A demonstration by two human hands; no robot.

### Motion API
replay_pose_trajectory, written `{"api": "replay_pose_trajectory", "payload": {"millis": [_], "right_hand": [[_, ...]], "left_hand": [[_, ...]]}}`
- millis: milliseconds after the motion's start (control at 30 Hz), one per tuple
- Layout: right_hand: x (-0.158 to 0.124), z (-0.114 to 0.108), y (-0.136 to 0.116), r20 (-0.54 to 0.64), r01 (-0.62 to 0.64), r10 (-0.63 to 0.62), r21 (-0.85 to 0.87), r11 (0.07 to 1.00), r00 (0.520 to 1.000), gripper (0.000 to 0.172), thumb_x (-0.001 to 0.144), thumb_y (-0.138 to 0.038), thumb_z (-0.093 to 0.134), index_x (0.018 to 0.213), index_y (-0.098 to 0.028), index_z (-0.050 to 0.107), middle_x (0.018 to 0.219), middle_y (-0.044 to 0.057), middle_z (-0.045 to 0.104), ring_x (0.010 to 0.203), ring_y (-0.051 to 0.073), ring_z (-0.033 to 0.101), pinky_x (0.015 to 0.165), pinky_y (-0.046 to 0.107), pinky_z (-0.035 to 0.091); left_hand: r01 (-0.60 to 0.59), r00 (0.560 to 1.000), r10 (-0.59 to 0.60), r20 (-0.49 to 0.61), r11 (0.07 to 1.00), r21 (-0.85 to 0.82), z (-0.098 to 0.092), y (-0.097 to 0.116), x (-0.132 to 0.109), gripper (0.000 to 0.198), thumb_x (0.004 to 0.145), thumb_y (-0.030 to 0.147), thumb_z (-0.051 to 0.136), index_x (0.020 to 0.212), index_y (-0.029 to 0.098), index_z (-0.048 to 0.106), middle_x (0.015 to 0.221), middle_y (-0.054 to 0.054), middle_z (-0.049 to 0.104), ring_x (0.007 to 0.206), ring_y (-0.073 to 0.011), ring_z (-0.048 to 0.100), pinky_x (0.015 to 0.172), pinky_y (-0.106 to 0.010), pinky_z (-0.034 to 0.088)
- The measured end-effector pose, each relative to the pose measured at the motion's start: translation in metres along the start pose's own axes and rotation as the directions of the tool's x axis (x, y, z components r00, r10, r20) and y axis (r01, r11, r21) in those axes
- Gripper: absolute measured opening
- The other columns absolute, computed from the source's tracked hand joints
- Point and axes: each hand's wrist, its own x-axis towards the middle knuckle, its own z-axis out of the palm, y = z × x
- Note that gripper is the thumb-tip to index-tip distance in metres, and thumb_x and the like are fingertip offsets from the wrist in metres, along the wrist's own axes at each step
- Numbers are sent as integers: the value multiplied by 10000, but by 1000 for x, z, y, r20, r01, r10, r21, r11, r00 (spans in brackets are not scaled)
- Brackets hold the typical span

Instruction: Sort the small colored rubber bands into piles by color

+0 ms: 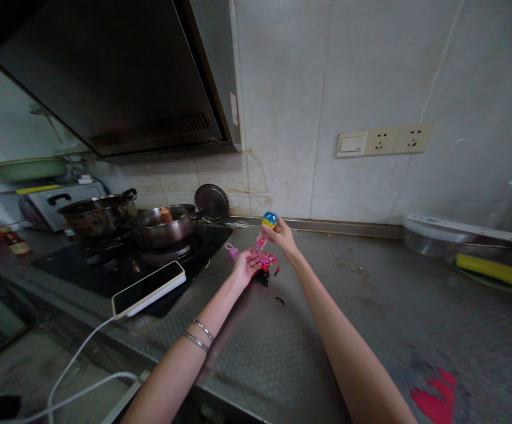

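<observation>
My right hand (282,237) is closed around a small round container (269,220) with a shiny blue top and a yellow band. Just below it, my left hand (245,264), palm partly up, has its fingers closed on a see-through pink plastic tube (261,241). The tube and the round container meet or nearly meet; I cannot tell whether they are joined. Under my hands on the metal counter lies a heap of small pink and black bands (264,271), partly hidden by my left hand. A purple cap with a loop (233,251) sits left of my left hand.
Left on the black gas stove (211,241) stand a pot (96,215) and a pan (162,227). A charging phone (149,288) with a white cable lies near its front edge. A round dark metal lid (212,203) leans on the wall. Plastic containers (428,235) stand at the right.
</observation>
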Motion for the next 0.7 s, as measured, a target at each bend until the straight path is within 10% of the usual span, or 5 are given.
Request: {"api": "replay_pose_trajectory", "payload": {"millis": [367, 700], "right_hand": [[1, 5, 4, -50, 108, -109, -24, 994, 993, 574, 586, -267, 667, 1128, -211, 486, 835, -3, 649, 741, 132, 591, 690, 256, 477], [-14, 21, -22, 329, 48, -49, 10, 999, 943, 585, 573, -235, 688, 1118, -219, 474, 879, 15, 645, 796, 170, 608, 729, 319, 489]], "left_hand": [[77, 997, -81, -22, 988, -136, -2, -4, 4, 255, 686, 68, 420, 930, 108, 486, 867, -137, 577, 759, -201, 628, 604, -290, 528], [108, 991, -131, -30, 910, -401, 3, 6, 4, 296, 803, 329, 332, 981, 139, 470, 924, -159, 570, 852, -255, 594, 612, -369, 524]]}}
